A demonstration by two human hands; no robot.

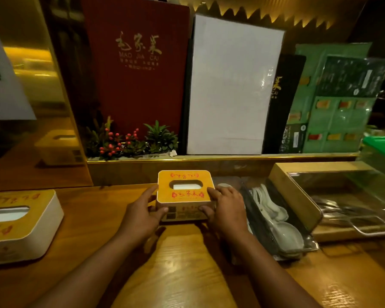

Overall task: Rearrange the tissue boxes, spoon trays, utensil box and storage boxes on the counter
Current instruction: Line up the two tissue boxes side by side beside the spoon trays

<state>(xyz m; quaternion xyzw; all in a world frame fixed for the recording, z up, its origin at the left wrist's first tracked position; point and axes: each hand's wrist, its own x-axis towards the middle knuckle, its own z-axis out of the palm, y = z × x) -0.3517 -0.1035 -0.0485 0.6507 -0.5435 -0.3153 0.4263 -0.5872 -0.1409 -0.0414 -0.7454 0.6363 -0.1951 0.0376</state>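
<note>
Left hand [142, 213] and right hand [226, 210] clasp orange-topped tissue box [185, 193] from both sides, likely for straight sliding; spoon tray [276, 218] just beside right.

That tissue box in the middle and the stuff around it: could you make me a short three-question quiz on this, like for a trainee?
1. True or false: both hands hold the middle tissue box.
2. What lies in the metal tray just right of that box? A) white spoons B) napkins C) cups
3. Fill in: a second tissue box sits at the counter's far ____ side.

Key:
1. True: the left hand and right hand press its two sides, fingers on the top edge.
2. A, white spoons.
3. Left.
</note>
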